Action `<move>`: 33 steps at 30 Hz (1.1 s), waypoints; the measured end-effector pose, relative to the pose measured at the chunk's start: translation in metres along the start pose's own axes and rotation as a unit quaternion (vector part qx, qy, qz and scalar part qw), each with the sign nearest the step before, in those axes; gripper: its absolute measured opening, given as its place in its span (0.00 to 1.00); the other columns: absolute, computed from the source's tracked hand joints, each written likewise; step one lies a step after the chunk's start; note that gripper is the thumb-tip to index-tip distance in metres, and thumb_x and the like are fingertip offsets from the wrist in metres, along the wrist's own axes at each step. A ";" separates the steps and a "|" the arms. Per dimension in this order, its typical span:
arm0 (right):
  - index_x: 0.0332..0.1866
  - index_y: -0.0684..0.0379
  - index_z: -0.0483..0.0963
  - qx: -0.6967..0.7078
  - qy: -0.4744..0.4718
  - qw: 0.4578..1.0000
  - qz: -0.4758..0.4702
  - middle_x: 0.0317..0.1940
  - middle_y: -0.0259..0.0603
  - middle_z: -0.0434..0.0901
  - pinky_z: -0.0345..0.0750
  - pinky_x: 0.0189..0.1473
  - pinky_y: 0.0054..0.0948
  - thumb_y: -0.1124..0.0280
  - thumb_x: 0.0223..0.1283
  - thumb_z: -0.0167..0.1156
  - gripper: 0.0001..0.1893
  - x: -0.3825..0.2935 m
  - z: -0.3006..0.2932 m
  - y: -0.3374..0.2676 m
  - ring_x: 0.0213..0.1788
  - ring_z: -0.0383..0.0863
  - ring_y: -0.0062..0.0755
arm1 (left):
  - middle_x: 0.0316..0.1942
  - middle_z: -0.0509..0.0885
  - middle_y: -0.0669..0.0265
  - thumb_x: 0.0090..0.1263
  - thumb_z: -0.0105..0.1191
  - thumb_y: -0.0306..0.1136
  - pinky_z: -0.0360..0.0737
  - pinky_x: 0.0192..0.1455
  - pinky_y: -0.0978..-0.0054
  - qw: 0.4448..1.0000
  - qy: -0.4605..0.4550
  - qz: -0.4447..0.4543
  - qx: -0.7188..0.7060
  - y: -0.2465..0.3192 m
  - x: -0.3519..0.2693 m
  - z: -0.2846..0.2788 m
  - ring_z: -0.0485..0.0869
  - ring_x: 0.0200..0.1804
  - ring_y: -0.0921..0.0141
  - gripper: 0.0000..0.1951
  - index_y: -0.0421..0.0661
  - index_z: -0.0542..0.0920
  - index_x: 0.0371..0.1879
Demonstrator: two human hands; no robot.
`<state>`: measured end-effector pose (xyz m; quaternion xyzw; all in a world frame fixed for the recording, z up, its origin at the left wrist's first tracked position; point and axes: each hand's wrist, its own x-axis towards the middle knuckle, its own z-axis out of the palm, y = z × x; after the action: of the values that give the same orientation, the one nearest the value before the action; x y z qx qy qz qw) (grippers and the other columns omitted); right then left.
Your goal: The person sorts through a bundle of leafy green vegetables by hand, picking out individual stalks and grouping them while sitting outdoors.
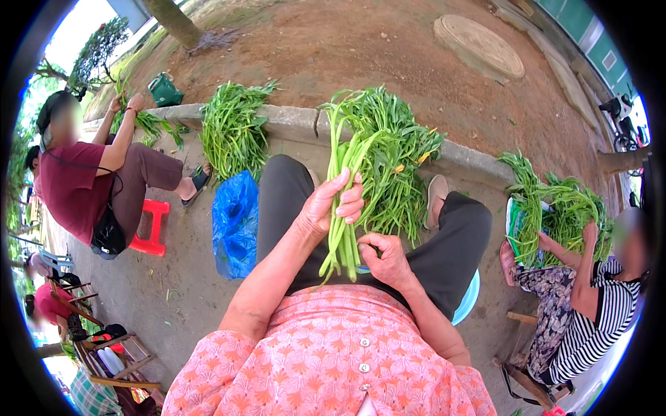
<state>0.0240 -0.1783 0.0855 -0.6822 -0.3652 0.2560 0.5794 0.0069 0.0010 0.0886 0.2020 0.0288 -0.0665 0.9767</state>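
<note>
Upright in my left hand is a bunch of water spinach stems, the fingers wrapped round its middle, cut ends pointing at my lap. My right hand is curled just right of the lower stem ends; whether it pinches anything is hidden. A large heap of leafy water spinach lies between my feet, against the concrete kerb. Another heap of greens lies farther left on the kerb. A blue plastic bag is on the ground beside my left knee.
At left a person in a maroon shirt handles greens near a red stool and a green bag. At right a person in a striped top handles another heap. A light-blue plastic rim shows beneath me.
</note>
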 end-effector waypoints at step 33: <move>0.35 0.65 0.75 0.104 0.091 0.990 0.017 0.19 0.25 0.73 0.64 0.20 0.13 0.74 0.54 0.59 0.07 -0.003 0.006 0.010 0.19 0.65 0.09 | 0.19 0.62 0.74 0.70 0.40 0.44 0.65 0.23 0.77 0.978 0.001 0.048 -0.202 -0.016 0.001 -0.008 0.61 0.17 0.78 0.14 0.45 0.69 0.36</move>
<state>0.0194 -0.1773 0.0747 -0.6445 -0.2710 0.2392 0.6738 0.0059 -0.0101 0.0748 0.0016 0.0333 -0.0124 0.9994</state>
